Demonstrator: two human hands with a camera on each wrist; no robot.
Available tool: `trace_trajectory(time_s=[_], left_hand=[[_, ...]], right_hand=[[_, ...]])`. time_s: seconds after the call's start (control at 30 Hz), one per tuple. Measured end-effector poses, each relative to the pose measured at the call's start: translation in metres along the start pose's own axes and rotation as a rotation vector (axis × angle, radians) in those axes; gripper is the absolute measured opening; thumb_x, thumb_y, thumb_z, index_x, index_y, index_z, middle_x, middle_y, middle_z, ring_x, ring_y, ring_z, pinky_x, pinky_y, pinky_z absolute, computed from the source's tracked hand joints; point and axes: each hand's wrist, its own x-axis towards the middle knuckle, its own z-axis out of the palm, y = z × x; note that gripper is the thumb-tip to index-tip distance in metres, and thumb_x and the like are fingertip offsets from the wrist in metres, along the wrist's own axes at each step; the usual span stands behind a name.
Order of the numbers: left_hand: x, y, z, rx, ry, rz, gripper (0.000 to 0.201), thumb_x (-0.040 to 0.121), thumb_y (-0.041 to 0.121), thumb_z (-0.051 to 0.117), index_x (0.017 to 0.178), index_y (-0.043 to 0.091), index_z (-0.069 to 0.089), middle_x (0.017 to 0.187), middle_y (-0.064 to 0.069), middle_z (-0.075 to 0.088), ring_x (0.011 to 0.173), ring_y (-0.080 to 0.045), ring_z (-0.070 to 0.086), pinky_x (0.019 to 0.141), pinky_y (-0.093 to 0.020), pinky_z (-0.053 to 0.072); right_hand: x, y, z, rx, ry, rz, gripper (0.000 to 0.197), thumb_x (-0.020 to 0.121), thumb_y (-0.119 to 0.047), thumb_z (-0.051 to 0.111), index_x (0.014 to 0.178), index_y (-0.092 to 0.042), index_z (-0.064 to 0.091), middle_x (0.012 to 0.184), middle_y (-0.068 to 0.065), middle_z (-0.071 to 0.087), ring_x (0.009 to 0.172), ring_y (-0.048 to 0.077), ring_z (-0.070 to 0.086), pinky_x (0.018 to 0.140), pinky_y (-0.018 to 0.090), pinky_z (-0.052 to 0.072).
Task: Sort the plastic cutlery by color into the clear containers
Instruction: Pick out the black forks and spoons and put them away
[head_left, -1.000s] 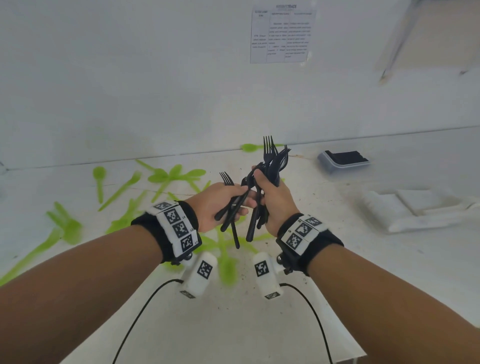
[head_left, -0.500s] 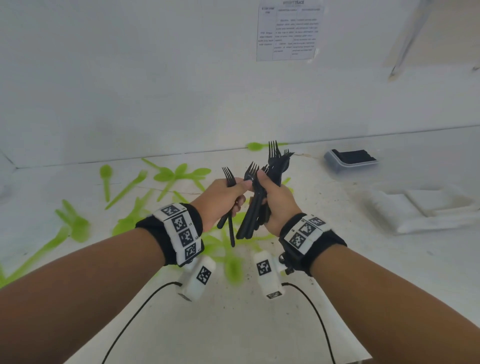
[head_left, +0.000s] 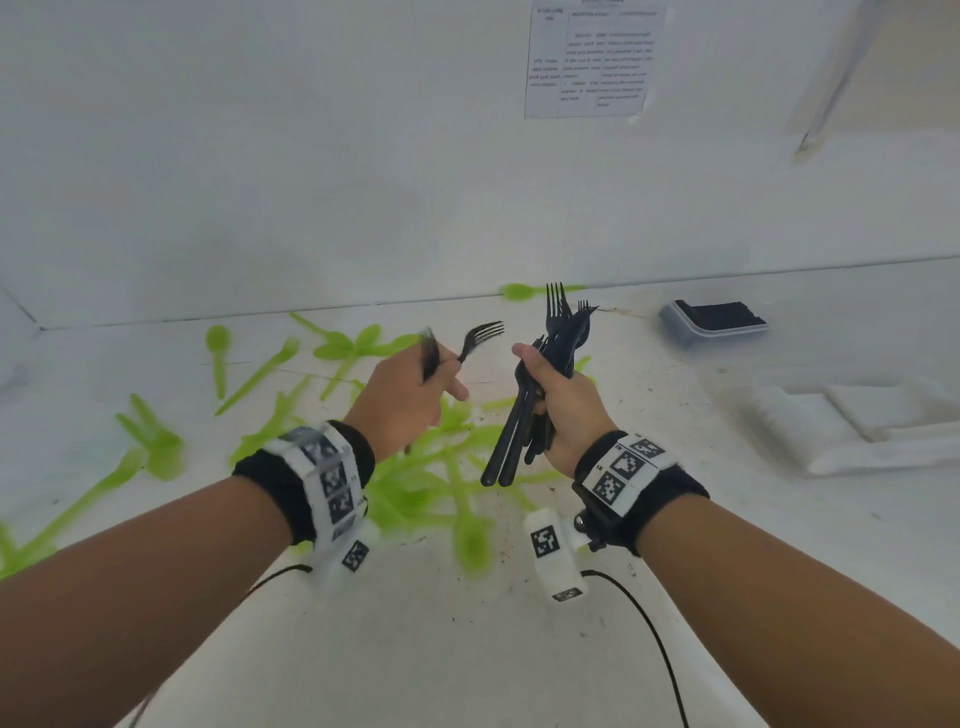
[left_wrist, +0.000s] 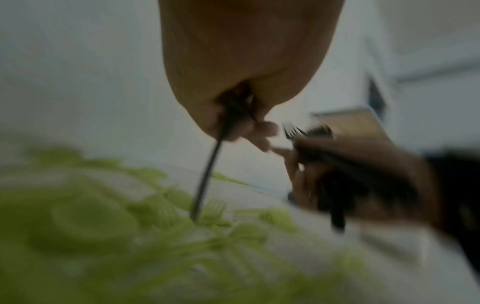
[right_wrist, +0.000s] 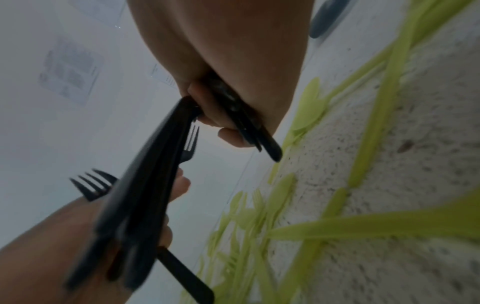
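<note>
Black plastic forks were held in both hands above a white table (head_left: 467, 649). A bundle of black forks (head_left: 540, 389) was gripped in the right hand (head_left: 569, 410), with the fingers curled round the handles; the tines pointed up and away above the fist, and the handle ends hung down below it toward the wrist. In the right wrist view the same bundle (right_wrist: 145, 185) was seen running from the closed fingers toward the camera. A single black fork (head_left: 480, 338) was held in the left hand (head_left: 410, 400), just beside the bundle but apart from it, its tines pointing right toward the right hand. A 2nd dark handle appeared to be held in the same fist, though blur made this uncertain. In the left wrist view a thin black handle (left_wrist: 207, 174) was seen hanging below the closed left fingers.

Under and around the hands, green cutlery (head_left: 426, 467) was scattered flat on the table, spread mostly to the left and toward the back wall. A clear container with dark contents (head_left: 714, 325) was set at the far right of the table, well apart from both hands. White folded material (head_left: 857, 421) lay near the right edge. A printed sheet (head_left: 592, 57) was fixed to the wall.
</note>
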Motion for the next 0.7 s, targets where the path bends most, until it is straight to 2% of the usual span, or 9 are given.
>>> trace_trajectory(time_s=[0.07, 0.2, 0.33, 0.43, 0.53, 0.57, 0.63, 0.67, 0.7], left_hand=[[0.001, 0.007, -0.002, -0.301, -0.058, -0.172, 0.019, 0.106, 0.02, 0.053, 0.107, 0.005, 0.065, 0.088, -0.005, 0.079, 0.05, -0.017, 0.05, 0.058, -0.031, 0.045], [-0.002, 0.019, 0.007, -0.344, -0.154, -0.173, 0.021, 0.107, 0.018, 0.053, 0.107, 0.0, 0.063, 0.089, -0.009, 0.079, 0.05, -0.016, 0.051, 0.052, -0.024, 0.042], [-0.004, 0.019, 0.014, -0.282, -0.254, -0.161, 0.023, 0.107, 0.023, 0.053, 0.109, 0.004, 0.065, 0.092, -0.003, 0.079, 0.064, -0.021, 0.069, 0.062, -0.026, 0.053], [-0.004, 0.007, 0.008, -0.289, -0.18, -0.206, 0.024, 0.106, 0.029, 0.053, 0.107, 0.014, 0.071, 0.098, -0.002, 0.078, 0.08, -0.022, 0.073, 0.08, -0.034, 0.057], [0.0, -0.005, -0.007, -0.207, -0.04, -0.232, 0.03, 0.102, 0.046, 0.056, 0.104, 0.017, 0.065, 0.081, 0.002, 0.064, 0.068, -0.018, 0.058, 0.071, -0.035, 0.051], [0.003, -0.01, -0.011, -0.167, -0.05, -0.272, 0.042, 0.097, 0.059, 0.056, 0.112, 0.02, 0.061, 0.093, 0.004, 0.062, 0.08, -0.017, 0.058, 0.079, -0.037, 0.05], [0.007, -0.012, -0.014, -0.145, -0.166, -0.401, 0.083, 0.082, 0.084, 0.049, 0.144, 0.03, 0.044, 0.142, 0.002, 0.048, 0.13, -0.022, 0.048, 0.111, -0.048, 0.038], [0.01, -0.01, -0.011, -0.175, -0.21, -0.443, 0.094, 0.079, 0.088, 0.044, 0.155, 0.033, 0.033, 0.159, 0.0, 0.032, 0.146, -0.024, 0.033, 0.12, -0.052, 0.027], [0.013, -0.007, -0.007, -0.214, -0.217, -0.462, 0.094, 0.08, 0.084, 0.042, 0.157, 0.032, 0.031, 0.164, -0.004, 0.026, 0.151, -0.028, 0.027, 0.123, -0.052, 0.023]], right_hand=[[0.001, 0.003, 0.0, -0.016, -0.009, 0.01, 0.031, 0.088, -0.043, 0.078, 0.081, -0.017, 0.061, 0.051, -0.007, 0.046, 0.047, 0.014, 0.041, 0.056, 0.031, 0.038], [-0.003, 0.004, 0.017, 0.07, -0.1, 0.011, 0.019, 0.098, -0.033, 0.068, 0.089, -0.016, 0.065, 0.056, -0.006, 0.052, 0.056, 0.018, 0.062, 0.053, 0.029, 0.047], [0.004, 0.009, 0.018, 0.105, -0.005, -0.004, 0.01, 0.1, -0.023, 0.065, 0.093, -0.016, 0.064, 0.062, -0.004, 0.046, 0.04, 0.007, 0.041, 0.059, 0.03, 0.047], [0.013, 0.004, -0.003, 0.157, 0.058, 0.005, 0.011, 0.099, -0.023, 0.067, 0.092, -0.017, 0.062, 0.066, -0.003, 0.056, 0.04, 0.006, 0.036, 0.058, 0.028, 0.042], [0.019, -0.008, -0.025, 0.162, 0.1, -0.039, 0.01, 0.099, -0.023, 0.067, 0.091, -0.018, 0.063, 0.073, 0.0, 0.063, 0.042, 0.008, 0.034, 0.055, 0.027, 0.04], [0.02, -0.011, -0.029, 0.113, 0.114, -0.06, 0.012, 0.099, -0.023, 0.067, 0.09, -0.018, 0.062, 0.067, -0.002, 0.058, 0.043, 0.009, 0.034, 0.053, 0.027, 0.037], [0.021, -0.012, -0.031, -0.018, 0.119, -0.099, 0.014, 0.099, -0.023, 0.067, 0.088, -0.016, 0.062, 0.06, -0.003, 0.049, 0.044, 0.011, 0.033, 0.049, 0.029, 0.033], [0.019, -0.012, -0.028, -0.078, 0.105, -0.113, 0.014, 0.099, -0.023, 0.066, 0.088, -0.016, 0.063, 0.06, -0.003, 0.047, 0.043, 0.01, 0.034, 0.048, 0.029, 0.033], [0.017, -0.01, -0.024, -0.123, 0.083, -0.124, 0.014, 0.1, -0.023, 0.066, 0.088, -0.016, 0.063, 0.059, -0.004, 0.046, 0.042, 0.01, 0.035, 0.047, 0.028, 0.034]])
